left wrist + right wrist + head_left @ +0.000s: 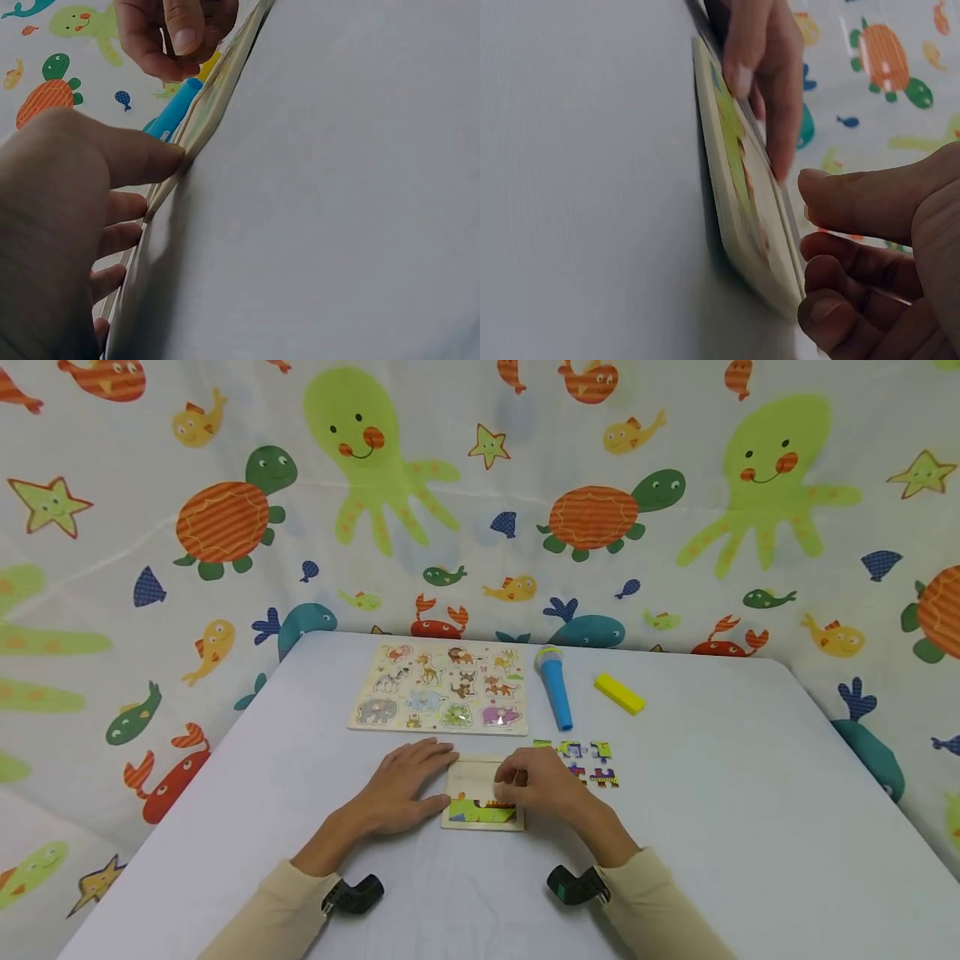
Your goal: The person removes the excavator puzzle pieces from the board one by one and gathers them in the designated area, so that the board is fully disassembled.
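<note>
A small wooden puzzle board (472,770) lies near the middle of the table, with colourful green pieces (472,811) along its near edge and bare wood beyond them. My left hand (401,789) rests at the board's left side, its thumb and fingers extended and touching the frame. Over the board's right part, my right hand (542,783) has curled fingers and seems to pinch a small puzzle piece, almost wholly hidden by the fingertips. In the right wrist view the thumb (847,199) is close to the curled fingers. Loose puzzle pieces (602,751) lie beyond the right hand, some partly covered by it.
Behind the small board lies a larger animal puzzle board (401,693). A blue toy microphone (555,689) and a yellow block (618,693) are to its right. A patterned sea-animal cloth (480,552) hangs behind the white table (750,810).
</note>
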A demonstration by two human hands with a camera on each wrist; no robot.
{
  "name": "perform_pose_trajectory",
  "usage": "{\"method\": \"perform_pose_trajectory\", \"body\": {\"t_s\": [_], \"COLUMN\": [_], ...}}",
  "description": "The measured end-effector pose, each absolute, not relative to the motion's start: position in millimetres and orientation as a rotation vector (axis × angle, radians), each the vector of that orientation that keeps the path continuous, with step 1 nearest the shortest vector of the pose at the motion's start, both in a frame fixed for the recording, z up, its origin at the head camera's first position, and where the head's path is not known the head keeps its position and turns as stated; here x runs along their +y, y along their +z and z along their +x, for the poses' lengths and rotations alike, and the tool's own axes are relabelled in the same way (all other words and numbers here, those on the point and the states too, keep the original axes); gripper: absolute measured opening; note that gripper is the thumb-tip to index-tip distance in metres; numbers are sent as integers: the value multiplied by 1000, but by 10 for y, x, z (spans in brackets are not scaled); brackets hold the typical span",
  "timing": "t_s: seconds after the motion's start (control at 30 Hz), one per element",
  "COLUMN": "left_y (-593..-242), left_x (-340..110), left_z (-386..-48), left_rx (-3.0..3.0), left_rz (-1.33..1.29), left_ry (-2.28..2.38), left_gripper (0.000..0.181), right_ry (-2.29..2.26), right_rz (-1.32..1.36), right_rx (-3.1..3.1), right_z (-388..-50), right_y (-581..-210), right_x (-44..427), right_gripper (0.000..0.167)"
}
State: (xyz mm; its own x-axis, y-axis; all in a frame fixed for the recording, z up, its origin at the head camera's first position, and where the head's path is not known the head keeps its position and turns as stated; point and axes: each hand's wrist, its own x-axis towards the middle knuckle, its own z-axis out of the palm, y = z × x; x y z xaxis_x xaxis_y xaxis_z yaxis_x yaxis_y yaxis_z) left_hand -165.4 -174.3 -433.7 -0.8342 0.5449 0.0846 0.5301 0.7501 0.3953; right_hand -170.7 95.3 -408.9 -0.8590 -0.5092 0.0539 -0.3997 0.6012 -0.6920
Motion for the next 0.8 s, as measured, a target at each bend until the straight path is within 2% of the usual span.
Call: {"method": "perform_pose_trajectory", "body": {"t_s": [0.27,0.5,0.8], "left_y": [-4339,-4354,-4362], "left_x": [-1738,-1745,-1765], "left_z": [-1657,-1662,-1676], "left_rx": [2890,2886,2898], "left_rz": [881,893,897], "left_ry": [649,679,673], "left_gripper": [61,54,56], "right_ry": [-1048,-1001,-928], "right_rz": [-794,-723,-628], "right_rx": [2660,2708,2774], "right_z": [-1543,-1477,-1422], "right_y": [-4031,-4113,-4157], "right_x": [611,484,421], "right_gripper": [22,22,26]}}
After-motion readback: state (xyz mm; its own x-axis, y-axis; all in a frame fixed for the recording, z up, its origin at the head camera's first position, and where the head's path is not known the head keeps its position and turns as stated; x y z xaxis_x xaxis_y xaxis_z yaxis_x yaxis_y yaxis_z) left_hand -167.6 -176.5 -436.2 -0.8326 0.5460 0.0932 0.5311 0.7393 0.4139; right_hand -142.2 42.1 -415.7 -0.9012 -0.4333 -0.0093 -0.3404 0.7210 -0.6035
